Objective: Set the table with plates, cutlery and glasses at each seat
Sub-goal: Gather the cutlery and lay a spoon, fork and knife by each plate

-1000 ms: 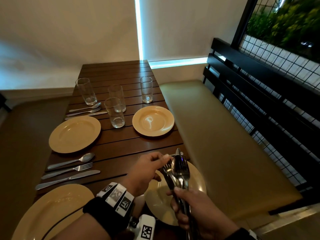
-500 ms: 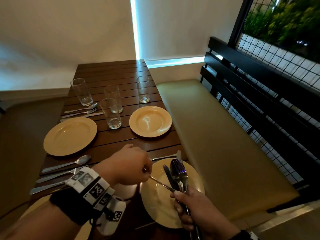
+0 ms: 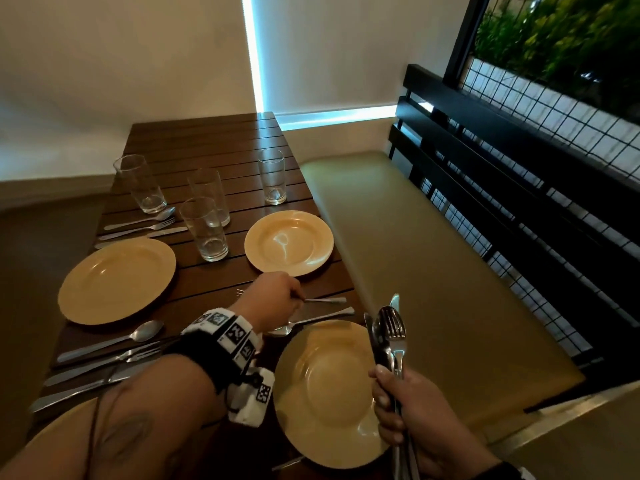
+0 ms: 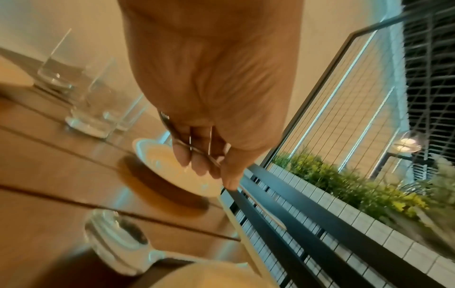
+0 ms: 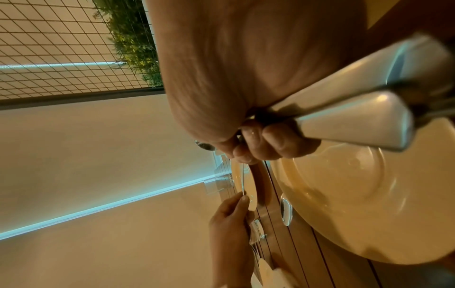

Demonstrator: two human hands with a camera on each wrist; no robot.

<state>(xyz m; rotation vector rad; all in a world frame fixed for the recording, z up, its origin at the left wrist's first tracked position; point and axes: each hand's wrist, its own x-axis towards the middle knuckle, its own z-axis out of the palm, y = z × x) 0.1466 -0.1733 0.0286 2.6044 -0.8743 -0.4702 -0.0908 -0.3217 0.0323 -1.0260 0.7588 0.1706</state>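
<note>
- The left hand (image 3: 273,299) is pinching a slim steel fork (image 3: 325,300), now lowered onto the brown slatted table (image 3: 214,140) between the two right-side yellow plates.
- The right hand (image 3: 412,407) is still gripping the upright steel cutlery bundle (image 3: 389,336) over the near yellow plate (image 3: 325,393).

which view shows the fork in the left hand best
The head view: the left hand pinches the fork just above the table, its handle end pointing at the bench and tines peeking out behind the hand. The left wrist view shows only a blurred sliver under the fingers. The right wrist view shows a thin edge-on line.
</note>
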